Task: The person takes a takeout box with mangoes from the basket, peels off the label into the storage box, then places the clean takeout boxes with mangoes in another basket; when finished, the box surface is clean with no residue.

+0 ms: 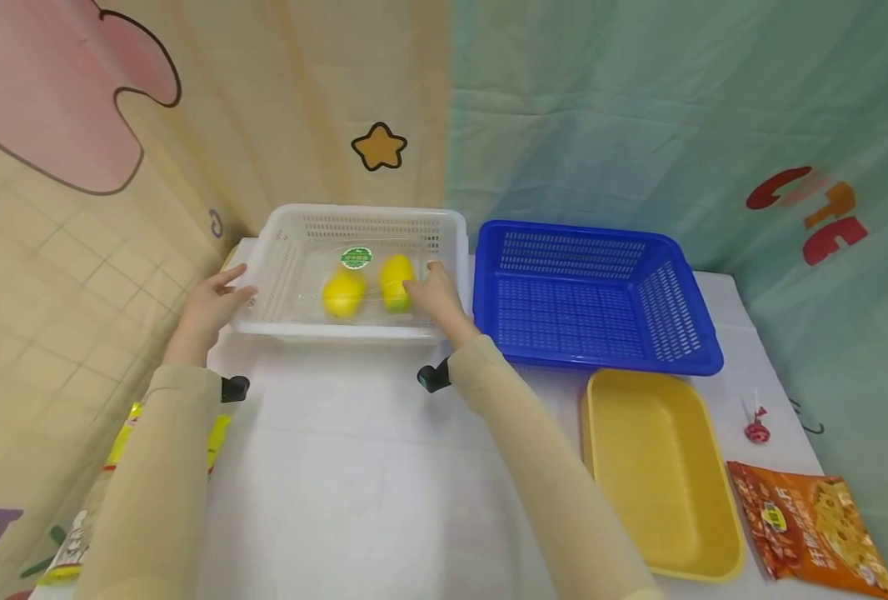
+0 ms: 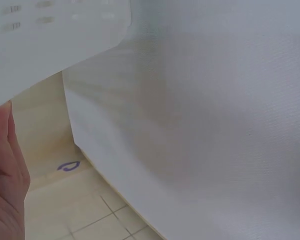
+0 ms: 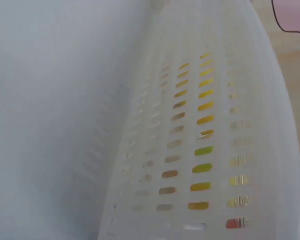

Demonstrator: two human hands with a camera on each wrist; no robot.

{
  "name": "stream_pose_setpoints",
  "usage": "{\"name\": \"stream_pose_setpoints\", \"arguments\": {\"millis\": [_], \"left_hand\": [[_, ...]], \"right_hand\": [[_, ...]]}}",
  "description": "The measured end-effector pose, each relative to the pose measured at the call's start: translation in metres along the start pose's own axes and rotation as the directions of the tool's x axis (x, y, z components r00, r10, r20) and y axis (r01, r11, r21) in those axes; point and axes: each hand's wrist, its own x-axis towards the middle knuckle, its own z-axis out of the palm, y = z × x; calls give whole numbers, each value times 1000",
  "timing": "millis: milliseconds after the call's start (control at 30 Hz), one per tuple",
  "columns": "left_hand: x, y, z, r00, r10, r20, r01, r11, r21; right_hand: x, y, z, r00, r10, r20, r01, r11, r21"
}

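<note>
A clear pack with two yellow fruits (image 1: 343,292) and a green round label (image 1: 356,257) lies inside the white slotted basket (image 1: 354,333) at the back. My right hand (image 1: 440,298) reaches over the basket's front right, its thumb against the right-hand fruit and its fingers at the pack's right end. The right wrist view shows mostly the basket's slotted wall (image 3: 190,150), with yellow showing through the slots. My left hand (image 1: 209,307) is at the basket's left end, fingers stretched and spread. In the left wrist view its fingertips (image 2: 2,112) meet the basket's lower edge.
A blue slotted basket (image 1: 594,364) stands right of the white one. Nearer me are a yellow tray (image 1: 657,467), a wrapped lollipop (image 1: 756,430) and an orange snack bag (image 1: 811,529). Another snack bag (image 1: 77,542) lies partly behind my left sleeve. Curtains hang behind the table.
</note>
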Motion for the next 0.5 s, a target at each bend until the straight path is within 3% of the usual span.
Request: {"name": "stream_pose_setpoints", "arguments": {"millis": [233, 400, 500], "left_hand": [[2, 1, 3, 999, -45, 5, 45, 999, -28], [1, 1, 2, 999, -51, 15, 52, 998, -34], [1, 2, 1, 999, -39, 11, 40, 999, -19]], "right_hand": [[-3, -7, -5, 992, 122, 37, -126, 985, 115], [-11, -13, -15, 996, 88, 29, -91, 979, 181], [-22, -15, -30, 996, 48, 69, -64, 964, 259]]}}
